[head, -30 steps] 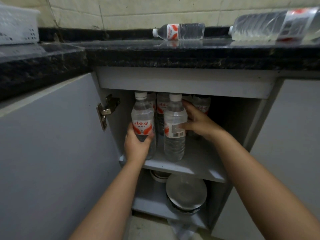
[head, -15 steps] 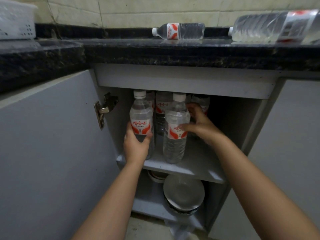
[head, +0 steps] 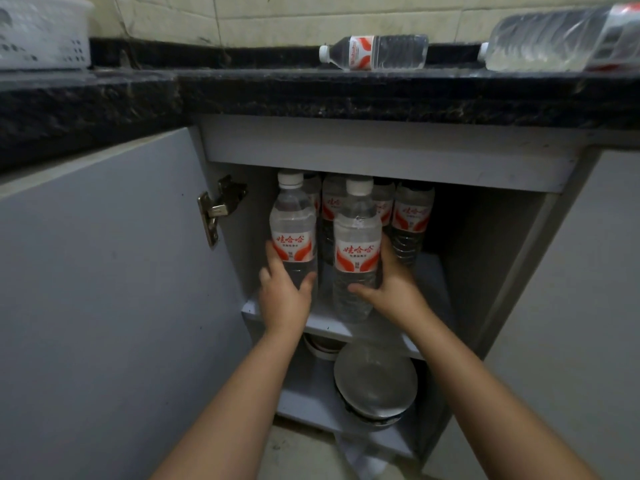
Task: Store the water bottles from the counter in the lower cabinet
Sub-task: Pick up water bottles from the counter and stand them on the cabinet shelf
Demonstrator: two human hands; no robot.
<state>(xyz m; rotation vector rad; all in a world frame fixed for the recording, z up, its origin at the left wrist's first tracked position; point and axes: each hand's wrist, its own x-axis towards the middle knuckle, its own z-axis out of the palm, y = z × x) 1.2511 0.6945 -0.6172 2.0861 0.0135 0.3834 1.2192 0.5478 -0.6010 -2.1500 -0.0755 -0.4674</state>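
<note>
The lower cabinet stands open, and its upper shelf [head: 325, 325] holds several upright clear water bottles with red and white labels. My left hand [head: 282, 296] grips the lower part of the front left bottle [head: 292, 230]. My right hand [head: 391, 289] wraps the lower part of the front right bottle [head: 356, 244], thumb across its front. Both bottles stand on the shelf near its front edge. Further bottles [head: 412, 213] stand behind them. On the black counter [head: 346, 95] two bottles lie on their sides: one [head: 375, 51] at the back, one [head: 561, 38] at the far right.
The open grey cabinet door [head: 104, 289] hangs at my left on a metal hinge [head: 218, 209]. Below the shelf sit a round glass lid [head: 375, 379] and bowls [head: 323, 346]. A closed grey door [head: 571, 306] is at the right. A white basket [head: 41, 32] stands on the counter's left end.
My right hand has slid from behind the front right bottle down to its lower body, and the bottle has turned so its label faces me. My left hand stays on the left bottle.
</note>
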